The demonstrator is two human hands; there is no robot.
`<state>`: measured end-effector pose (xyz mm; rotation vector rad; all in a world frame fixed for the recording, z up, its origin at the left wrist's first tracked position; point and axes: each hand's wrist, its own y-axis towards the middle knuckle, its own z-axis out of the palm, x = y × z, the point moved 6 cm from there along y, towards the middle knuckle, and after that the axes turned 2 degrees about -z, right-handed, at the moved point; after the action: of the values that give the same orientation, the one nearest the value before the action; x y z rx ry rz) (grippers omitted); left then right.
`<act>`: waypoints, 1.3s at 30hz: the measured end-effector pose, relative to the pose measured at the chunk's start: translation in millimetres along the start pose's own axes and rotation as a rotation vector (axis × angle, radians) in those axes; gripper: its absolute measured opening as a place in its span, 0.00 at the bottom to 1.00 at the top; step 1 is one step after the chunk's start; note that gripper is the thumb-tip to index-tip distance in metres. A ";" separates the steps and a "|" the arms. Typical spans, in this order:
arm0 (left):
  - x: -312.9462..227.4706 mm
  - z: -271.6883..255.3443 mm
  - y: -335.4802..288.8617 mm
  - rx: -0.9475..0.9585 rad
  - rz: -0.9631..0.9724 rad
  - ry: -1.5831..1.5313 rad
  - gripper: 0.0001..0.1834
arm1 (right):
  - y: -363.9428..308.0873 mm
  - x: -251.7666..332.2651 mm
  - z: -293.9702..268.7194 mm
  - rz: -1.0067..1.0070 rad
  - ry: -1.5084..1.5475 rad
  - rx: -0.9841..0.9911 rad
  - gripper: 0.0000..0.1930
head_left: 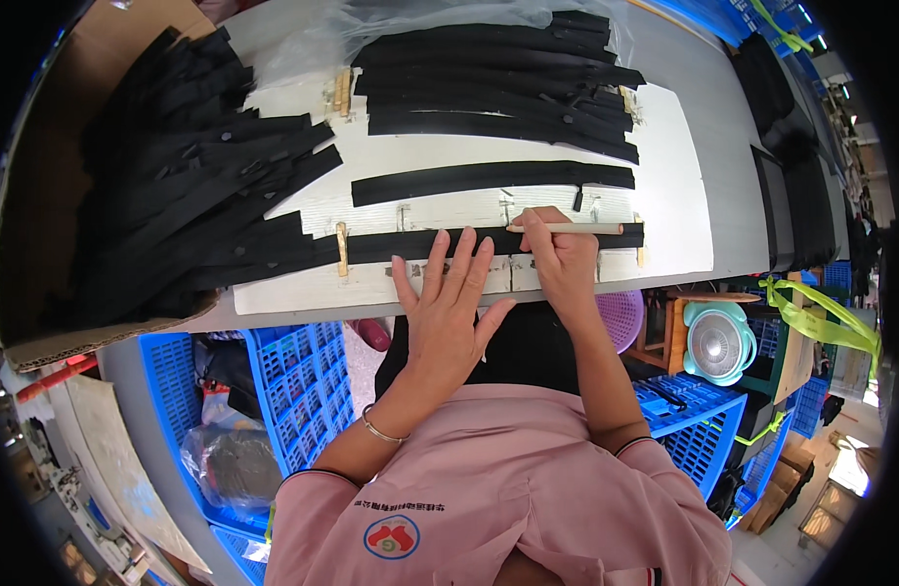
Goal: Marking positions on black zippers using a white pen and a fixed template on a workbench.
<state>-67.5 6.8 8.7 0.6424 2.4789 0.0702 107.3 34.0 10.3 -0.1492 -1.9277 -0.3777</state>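
A long black strip (pixel 401 244) lies across a white board (pixel 313 288) near the table's front edge. My left hand (pixel 448 303) rests flat on it, fingers spread, pressing the strip and board. My right hand (pixel 559 259) holds a pale pencil-like stick (pixel 572 229), which lies along the strip's right part. A second black strip (pixel 489 179) lies on the board farther back. Small wooden pegs (pixel 342 248) stand on the board beside the strips.
A stack of black strips (pixel 498 83) sits at the back under clear plastic. More strips fill a cardboard box (pixel 176 186) on the left. Blue plastic crates (pixel 293 391) stand below the table, with a small teal fan (pixel 718 342) at the right.
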 end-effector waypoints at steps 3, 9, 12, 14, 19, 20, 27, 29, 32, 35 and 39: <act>0.3 3.6 1.3 0.022 0.000 -0.002 0.36 | 0.8 0.9 0.9 -0.016 -0.020 -0.012 0.14; 1.0 5.1 1.2 0.000 0.007 0.029 0.35 | -1.3 2.4 -4.7 -0.044 -0.021 0.031 0.13; 1.1 5.0 1.2 -0.006 0.007 0.037 0.35 | -1.0 3.3 -2.6 -0.058 -0.040 0.082 0.13; 0.7 5.4 1.5 -0.009 0.012 0.035 0.35 | -0.7 3.2 -2.0 -0.074 -0.051 0.076 0.14; -1.5 7.1 3.1 -0.034 0.026 0.063 0.35 | -1.9 -4.4 -2.4 -0.094 -0.057 0.139 0.12; -0.4 7.8 2.8 -0.038 0.024 0.076 0.35 | -1.4 -4.5 -2.2 -0.075 -0.063 0.155 0.12; -1.3 6.6 1.4 -0.037 0.023 0.087 0.35 | -9.0 -12.8 -76.0 -0.002 0.285 -0.183 0.14; -2.0 6.1 1.8 -0.038 0.038 0.086 0.35 | -2.4 -22.9 -97.1 0.032 0.203 -0.209 0.14; -3.1 6.0 2.3 -0.037 0.029 0.077 0.33 | 5.2 -36.9 -105.2 0.041 0.112 -0.202 0.15; -5.5 4.8 5.0 -0.077 0.015 0.049 0.30 | 3.7 -42.0 -108.8 0.054 0.076 -0.133 0.16; -29.7 11.8 25.1 -0.120 0.042 -0.043 0.26 | 5.1 -48.1 -107.5 0.080 0.117 -0.154 0.15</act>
<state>-28.8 14.2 18.9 0.6388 2.3993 0.2171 221.7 6.8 3.3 -0.2977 -1.7716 -0.4710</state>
